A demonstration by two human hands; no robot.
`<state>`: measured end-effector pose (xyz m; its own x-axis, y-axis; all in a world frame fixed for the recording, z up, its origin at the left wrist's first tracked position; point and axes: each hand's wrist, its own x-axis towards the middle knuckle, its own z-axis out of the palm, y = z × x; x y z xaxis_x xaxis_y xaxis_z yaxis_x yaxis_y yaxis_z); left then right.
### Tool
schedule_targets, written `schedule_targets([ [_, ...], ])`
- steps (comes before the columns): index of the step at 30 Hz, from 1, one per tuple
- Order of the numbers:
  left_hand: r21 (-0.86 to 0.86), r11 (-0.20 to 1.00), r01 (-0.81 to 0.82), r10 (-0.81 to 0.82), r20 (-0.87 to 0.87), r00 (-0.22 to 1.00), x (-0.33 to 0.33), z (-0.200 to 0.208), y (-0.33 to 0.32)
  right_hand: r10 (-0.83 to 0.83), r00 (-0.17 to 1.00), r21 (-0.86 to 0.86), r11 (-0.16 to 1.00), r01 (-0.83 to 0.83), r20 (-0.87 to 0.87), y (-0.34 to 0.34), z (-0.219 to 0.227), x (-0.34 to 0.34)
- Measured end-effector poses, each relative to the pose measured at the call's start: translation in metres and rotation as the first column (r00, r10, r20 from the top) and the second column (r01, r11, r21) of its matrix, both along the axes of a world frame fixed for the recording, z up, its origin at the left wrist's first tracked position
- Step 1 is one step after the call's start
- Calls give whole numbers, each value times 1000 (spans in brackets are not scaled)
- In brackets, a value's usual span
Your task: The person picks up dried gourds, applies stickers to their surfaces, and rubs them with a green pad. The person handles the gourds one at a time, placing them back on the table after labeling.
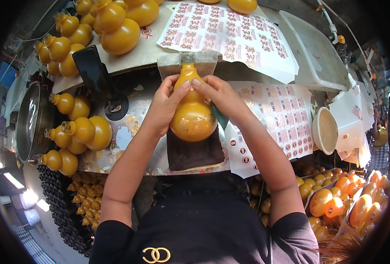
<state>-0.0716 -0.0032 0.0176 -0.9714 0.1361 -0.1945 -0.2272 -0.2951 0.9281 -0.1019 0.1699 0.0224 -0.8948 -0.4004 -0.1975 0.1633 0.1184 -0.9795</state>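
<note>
A glossy yellow gourd-shaped bottle (pixel 194 121) lies between my hands, its clear-topped neck pointing away from me. My left hand (pixel 166 100) wraps its left side around the narrow waist. From the right, my right hand (pixel 217 93) grips the same part. Both thumbs meet on the front of the bottle and press at a small reddish spot, mostly covered by the thumb tips. Faint markings show on the lower bulb. The neck rests against a folded grey cloth (pixel 211 60), and a dark cloth pad (pixel 195 154) lies beneath the lower bulb.
Printed sticker sheets lie on the upper shelf (pixel 230 35) and at right (pixel 276 116). More gourd bottles (pixel 120 37) stand at left, near a phone (pixel 91 70) on a stand. A round bowl (pixel 324 130), a plastic tray (pixel 316 55) and a metal basin (pixel 31 123) flank the work surface.
</note>
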Motion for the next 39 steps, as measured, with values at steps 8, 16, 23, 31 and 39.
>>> schedule_targets([
  [8, 78, 996, 34, -34, 6, 999, -1, -5, -4, 13, 1000, 0, 1000, -13, 19, 4, -2, -2],
  [16, -24, 997, 77, -79, -65, 995, 2, -8, -6, 62, 996, 11, 998, -62, -63, 7, -12, -1],
  [23, 14, 997, 81, -80, -77, 994, 3, -11, -7, 82, 997, -83, 993, -82, -10, 9, -11, 0],
  [31, -51, 997, 61, -61, 1, 998, -3, -3, 3, 27, 999, 144, 989, -23, -20, 0, 0, -4],
  [39, -6, 997, 72, -72, -73, 995, -1, -7, 2, 51, 997, 9, 999, -52, 62, 2, -5, -5],
])
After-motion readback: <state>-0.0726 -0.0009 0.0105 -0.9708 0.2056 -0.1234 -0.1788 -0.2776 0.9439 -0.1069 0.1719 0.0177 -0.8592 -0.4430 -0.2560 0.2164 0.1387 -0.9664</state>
